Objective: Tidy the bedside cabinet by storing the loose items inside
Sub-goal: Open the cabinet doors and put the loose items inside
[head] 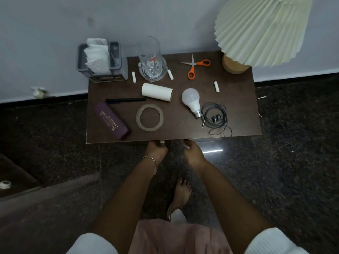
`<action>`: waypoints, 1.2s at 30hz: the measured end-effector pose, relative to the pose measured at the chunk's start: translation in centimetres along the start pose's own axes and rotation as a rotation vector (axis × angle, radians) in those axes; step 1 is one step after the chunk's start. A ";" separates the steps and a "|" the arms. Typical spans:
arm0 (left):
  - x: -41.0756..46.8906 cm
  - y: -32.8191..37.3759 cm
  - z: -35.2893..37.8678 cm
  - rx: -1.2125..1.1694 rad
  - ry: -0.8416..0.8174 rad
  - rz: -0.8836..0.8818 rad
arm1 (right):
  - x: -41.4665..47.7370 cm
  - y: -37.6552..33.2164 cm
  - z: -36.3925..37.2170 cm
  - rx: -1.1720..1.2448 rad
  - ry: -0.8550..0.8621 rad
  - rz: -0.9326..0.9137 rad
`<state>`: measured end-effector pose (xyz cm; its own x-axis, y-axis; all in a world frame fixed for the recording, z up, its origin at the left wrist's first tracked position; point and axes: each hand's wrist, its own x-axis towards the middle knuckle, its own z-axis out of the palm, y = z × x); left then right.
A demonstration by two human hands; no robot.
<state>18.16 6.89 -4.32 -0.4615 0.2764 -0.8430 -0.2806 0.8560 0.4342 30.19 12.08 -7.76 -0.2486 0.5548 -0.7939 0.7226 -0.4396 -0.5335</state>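
Note:
The dark wooden bedside cabinet (238,110) carries loose items: orange-handled scissors (195,66), a white bulb (192,102), coiled grey earphones (214,116), a tape ring (149,117), a white tube (156,92), a black pen (125,100), a purple case (111,120), three small white sticks (216,86) and a drinking glass (151,60). My left hand (156,150) and my right hand (192,153) reach under the front edge. Each has its fingers curled at a small metal handle there. The cabinet's front is hidden.
A grey tissue holder (101,61) stands at the back left corner. A pleated lamp shade (260,28) on a wooden base (233,65) occupies the back right. The wall runs behind. Dark speckled floor surrounds the cabinet, and my foot (181,191) stands below it.

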 end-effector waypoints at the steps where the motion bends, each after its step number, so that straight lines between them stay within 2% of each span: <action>1: -0.1 -0.3 0.0 0.033 -0.019 0.027 | 0.8 0.6 0.4 0.000 -0.015 -0.008; 4: -0.7 -1.0 0.2 0.090 -0.037 0.111 | 1.0 0.5 0.9 -0.011 -0.053 -0.067; 9: -1.6 -1.9 0.9 0.085 -0.060 0.261 | -0.1 0.4 0.9 -0.187 -0.039 -0.226; 11: -0.5 -2.8 1.3 0.105 -0.040 0.341 | -1.4 0.4 0.6 -0.410 0.006 -0.285; 14: 1.2 -5.0 1.7 0.235 0.027 0.427 | -2.7 0.7 0.4 -0.921 0.147 -0.395; 17: 2.6 -6.3 2.3 0.406 0.081 0.505 | -3.0 1.3 0.7 -1.133 0.266 -0.511; 19: 3.3 -6.7 2.7 0.447 0.098 0.559 | -2.2 2.1 1.2 -1.136 0.315 -0.582; 22: 4.5 -8.1 3.8 0.468 0.260 0.680 | -0.5 4.2 2.1 -1.077 0.400 -0.713; 27: 7.0 -11.7 6.3 0.350 0.490 0.904 | 4.4 8.8 2.7 -1.061 0.632 -1.055; 31: 9.8 -13.2 7.6 0.183 0.609 1.049 | 7.0 10.2 2.0 -1.064 0.742 -1.271; 34: 11.3 -13.6 7.7 0.061 0.636 1.140 | 7.6 10.8 2.0 -1.084 0.786 -1.311; 36: 11.6 -14.0 7.5 0.061 0.639 1.177 | 7.4 10.9 2.3 -1.053 0.782 -1.288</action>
<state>23.08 1.39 -22.55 -0.7149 0.6203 0.3227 0.5829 0.2738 0.7651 34.71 9.77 -20.16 -0.8110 0.4475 0.3768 0.4824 0.8760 -0.0020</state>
